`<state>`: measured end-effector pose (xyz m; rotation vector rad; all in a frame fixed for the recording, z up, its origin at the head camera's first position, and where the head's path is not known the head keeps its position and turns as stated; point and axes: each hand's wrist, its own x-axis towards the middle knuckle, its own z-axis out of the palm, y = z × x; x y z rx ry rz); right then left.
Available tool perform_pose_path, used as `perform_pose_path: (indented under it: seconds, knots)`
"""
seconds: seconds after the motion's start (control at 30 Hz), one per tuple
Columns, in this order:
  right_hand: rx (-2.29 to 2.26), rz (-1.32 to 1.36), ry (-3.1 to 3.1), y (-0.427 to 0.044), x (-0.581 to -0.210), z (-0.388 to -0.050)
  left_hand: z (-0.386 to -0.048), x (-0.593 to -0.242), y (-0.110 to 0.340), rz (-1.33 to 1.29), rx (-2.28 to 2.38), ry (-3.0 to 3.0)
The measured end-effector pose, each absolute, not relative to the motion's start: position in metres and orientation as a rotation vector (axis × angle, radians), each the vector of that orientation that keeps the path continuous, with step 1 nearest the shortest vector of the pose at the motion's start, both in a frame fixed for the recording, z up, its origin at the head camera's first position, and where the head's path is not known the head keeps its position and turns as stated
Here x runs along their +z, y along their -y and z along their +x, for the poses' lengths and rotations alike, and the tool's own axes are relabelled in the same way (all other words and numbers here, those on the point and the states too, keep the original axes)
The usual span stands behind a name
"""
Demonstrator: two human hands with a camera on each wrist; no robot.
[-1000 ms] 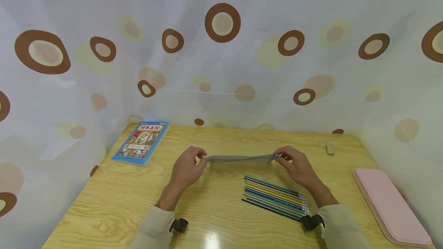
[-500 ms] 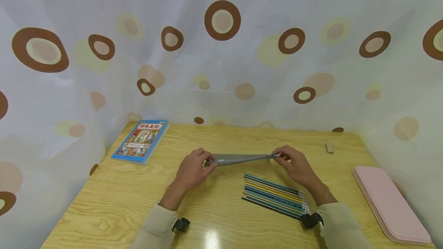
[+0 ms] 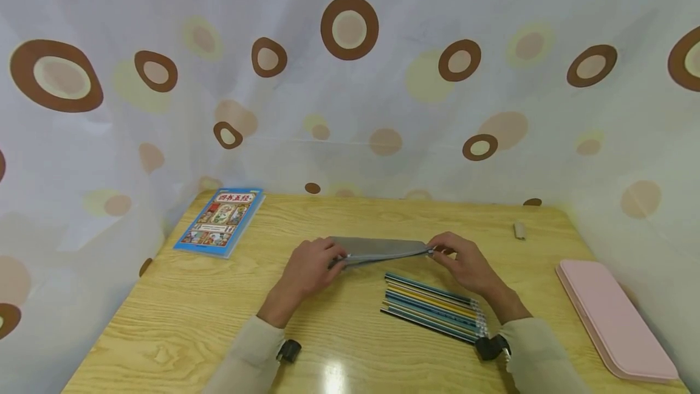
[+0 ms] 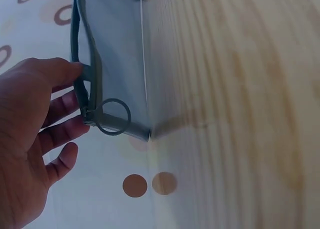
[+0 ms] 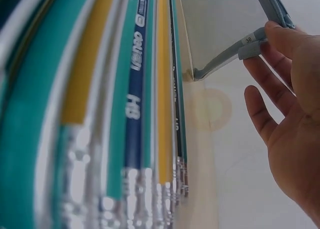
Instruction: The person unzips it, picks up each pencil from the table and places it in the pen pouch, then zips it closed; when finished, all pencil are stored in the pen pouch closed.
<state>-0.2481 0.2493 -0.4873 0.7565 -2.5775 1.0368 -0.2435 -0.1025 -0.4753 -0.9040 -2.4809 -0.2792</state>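
A grey zip pouch stands on edge on the wooden table, its zipped mouth upward. My left hand pinches the zip edge at its left end, where the two sides of the mouth are parted. In the left wrist view a small ring hangs at that corner of the pouch. My right hand grips the right end of the zip edge between thumb and fingers. Just in front of the pouch lies a row of several pencils, teal, yellow and dark blue, their metal-capped ends to the right.
A blue-covered book lies at the table's back left. On the right are a pink case and, farther back, a small beige block. Patterned white sheeting encloses the table at the back and sides.
My left hand has shifted a little right and toward me along the pouch's zip edge. The pouch's mouth has opened near that hand. My right hand has hardly moved.
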Motion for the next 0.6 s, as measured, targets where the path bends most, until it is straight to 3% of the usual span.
perform_pose_path:
  seconds: [0.4, 0.6]
  knots:
    - [0.992, 0.669, 2.716, -0.244, -0.488, -0.244, -0.232, -0.473, 0.101, -0.869, -0.493, 2.549]
    - [0.958, 0.635, 2.842, -0.244, -0.491, -0.235, -0.226, -0.471, 0.099, -0.685, -0.684, 2.661]
